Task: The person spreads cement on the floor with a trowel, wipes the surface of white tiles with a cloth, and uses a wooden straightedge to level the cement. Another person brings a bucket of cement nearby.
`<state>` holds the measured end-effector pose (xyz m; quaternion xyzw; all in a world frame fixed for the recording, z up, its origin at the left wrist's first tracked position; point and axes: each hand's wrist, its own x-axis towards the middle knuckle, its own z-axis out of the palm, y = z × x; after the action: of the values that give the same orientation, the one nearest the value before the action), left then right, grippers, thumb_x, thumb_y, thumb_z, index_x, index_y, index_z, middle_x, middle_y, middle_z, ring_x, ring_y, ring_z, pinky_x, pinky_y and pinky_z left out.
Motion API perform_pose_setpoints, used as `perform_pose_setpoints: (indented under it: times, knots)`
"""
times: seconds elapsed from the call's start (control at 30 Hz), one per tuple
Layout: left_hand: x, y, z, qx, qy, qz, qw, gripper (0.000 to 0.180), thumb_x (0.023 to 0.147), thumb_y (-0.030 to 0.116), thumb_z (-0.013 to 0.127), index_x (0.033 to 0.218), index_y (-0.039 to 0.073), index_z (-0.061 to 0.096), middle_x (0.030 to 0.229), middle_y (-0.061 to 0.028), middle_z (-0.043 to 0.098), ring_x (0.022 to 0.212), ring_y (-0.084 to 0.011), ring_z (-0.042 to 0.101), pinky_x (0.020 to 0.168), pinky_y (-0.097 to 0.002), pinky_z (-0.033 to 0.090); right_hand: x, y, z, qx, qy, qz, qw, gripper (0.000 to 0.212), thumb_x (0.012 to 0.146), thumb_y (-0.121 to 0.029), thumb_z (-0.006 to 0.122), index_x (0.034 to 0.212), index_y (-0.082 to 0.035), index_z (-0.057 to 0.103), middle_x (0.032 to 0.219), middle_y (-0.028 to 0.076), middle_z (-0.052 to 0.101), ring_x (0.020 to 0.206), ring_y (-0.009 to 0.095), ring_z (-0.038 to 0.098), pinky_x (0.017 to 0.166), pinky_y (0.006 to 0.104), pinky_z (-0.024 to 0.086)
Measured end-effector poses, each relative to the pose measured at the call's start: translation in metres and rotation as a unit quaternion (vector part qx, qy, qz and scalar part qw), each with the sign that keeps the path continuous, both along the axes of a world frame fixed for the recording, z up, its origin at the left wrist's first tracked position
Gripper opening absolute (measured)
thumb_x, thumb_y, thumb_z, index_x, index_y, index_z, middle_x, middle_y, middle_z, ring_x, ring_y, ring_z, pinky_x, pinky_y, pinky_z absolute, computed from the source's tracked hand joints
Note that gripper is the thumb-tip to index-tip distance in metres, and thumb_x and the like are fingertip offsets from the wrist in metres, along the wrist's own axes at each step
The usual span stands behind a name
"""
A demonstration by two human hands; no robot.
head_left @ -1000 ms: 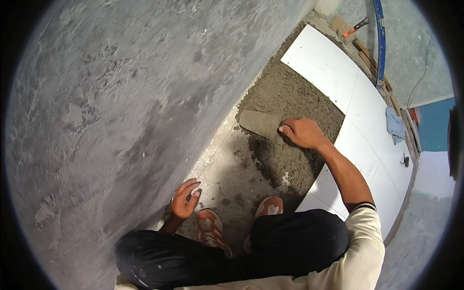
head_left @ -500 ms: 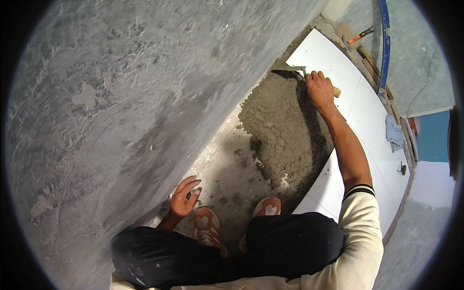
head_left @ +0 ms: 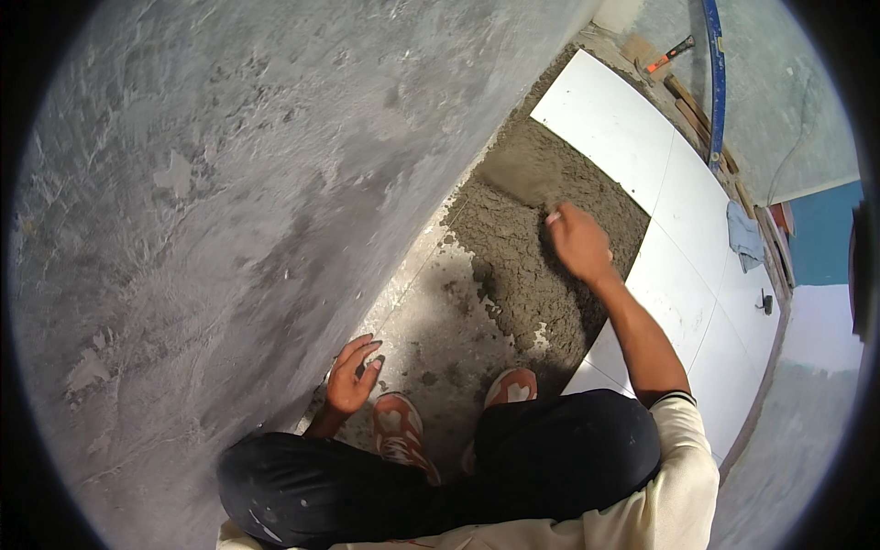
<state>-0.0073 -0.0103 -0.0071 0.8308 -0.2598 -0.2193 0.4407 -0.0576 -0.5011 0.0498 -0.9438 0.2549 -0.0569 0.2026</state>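
My right hand (head_left: 579, 243) is curled closed around a flat, mortar-smeared trowel (head_left: 521, 174); the handle is hidden under my palm, and the blurred blade lies over the upper part of a coarse, lumpy bed of grey-brown mortar (head_left: 518, 247). The bed spreads between the rough, patchy grey plaster wall (head_left: 247, 183) on my left and the smooth, straight-edged white tiles (head_left: 683, 247) on my right, its ragged near edge thinning out on the pale, stained hard floor (head_left: 440, 321). My left hand (head_left: 350, 380) is near the foot of the wall, fingers loosely bent, thumb well apart from them; whether it touches the plaster I cannot tell. My pink-and-white laced shoes (head_left: 401, 423) stand on the floor below my black cloth trousers (head_left: 568, 440). Past the tiles are an orange-and-black hammer (head_left: 669, 55), a long blue bar (head_left: 717, 82) and narrow brown wooden strips (head_left: 687, 99). A crumpled light-blue cloth (head_left: 744, 236) lies at the tiles' far edge.
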Motion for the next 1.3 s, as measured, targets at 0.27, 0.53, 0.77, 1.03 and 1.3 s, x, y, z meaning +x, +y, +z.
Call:
perform_pose_setpoints:
  times: [0.27, 0.53, 0.77, 1.03, 1.3]
  knots:
    - [0.0, -0.001, 0.004, 0.007, -0.006, -0.008, 1.0, 0.032, 0.098, 0.01, 0.069, 0.129, 0.002, 0.071, 0.141, -0.0201, 0.064, 0.132, -0.0364, 0.06, 0.112, -0.0416, 0.046, 0.014, -0.129, -0.022, 0.03, 0.091, -0.103, 0.99, 0.054, 0.107, -0.048, 0.048, 0.121, 0.0, 0.067, 0.115, 0.029, 0.072, 0.113, 0.049, 0.067, 0.097, 0.0552, 0.051]
    - [-0.001, 0.003, 0.005, 0.002, -0.002, -0.002, 1.0, 0.032, 0.098, 0.008, 0.068, 0.129, 0.0, 0.07, 0.14, -0.0216, 0.063, 0.133, -0.037, 0.06, 0.112, -0.0416, 0.045, -0.002, -0.096, -0.019, 0.03, 0.139, -0.042, 0.989, 0.05, 0.106, -0.045, 0.051, 0.123, -0.002, 0.069, 0.107, 0.028, 0.074, 0.107, 0.047, 0.07, 0.094, 0.0544, 0.053]
    - [0.001, 0.001, 0.004, 0.015, -0.02, -0.014, 1.0, 0.031, 0.1, 0.008, 0.067, 0.129, 0.0, 0.07, 0.141, -0.0211, 0.063, 0.133, -0.036, 0.059, 0.113, -0.0411, 0.044, -0.095, -0.006, 0.011, 0.048, 0.132, -0.074, 0.987, 0.048, 0.107, -0.047, 0.051, 0.118, -0.005, 0.07, 0.101, 0.027, 0.074, 0.101, 0.05, 0.069, 0.087, 0.0567, 0.052]
    - [-0.002, 0.001, 0.006, 0.001, -0.002, -0.004, 1.0, 0.03, 0.103, 0.011, 0.065, 0.13, -0.002, 0.07, 0.144, -0.0213, 0.06, 0.133, -0.0338, 0.06, 0.11, -0.0402, 0.047, -0.231, 0.018, 0.004, 0.014, 0.224, -0.245, 0.943, 0.044, 0.109, -0.045, 0.048, 0.117, -0.006, 0.068, 0.102, 0.028, 0.074, 0.101, 0.049, 0.07, 0.088, 0.0568, 0.054]
    - [-0.006, -0.004, 0.0, -0.013, -0.012, -0.004, 1.0, 0.028, 0.101, 0.009, 0.067, 0.127, -0.001, 0.071, 0.142, -0.0201, 0.062, 0.132, -0.0331, 0.061, 0.111, -0.0397, 0.046, -0.171, 0.055, -0.005, 0.085, 0.196, -0.152, 0.965, 0.044, 0.107, -0.044, 0.052, 0.114, -0.003, 0.068, 0.098, 0.032, 0.072, 0.099, 0.052, 0.068, 0.087, 0.0595, 0.053]
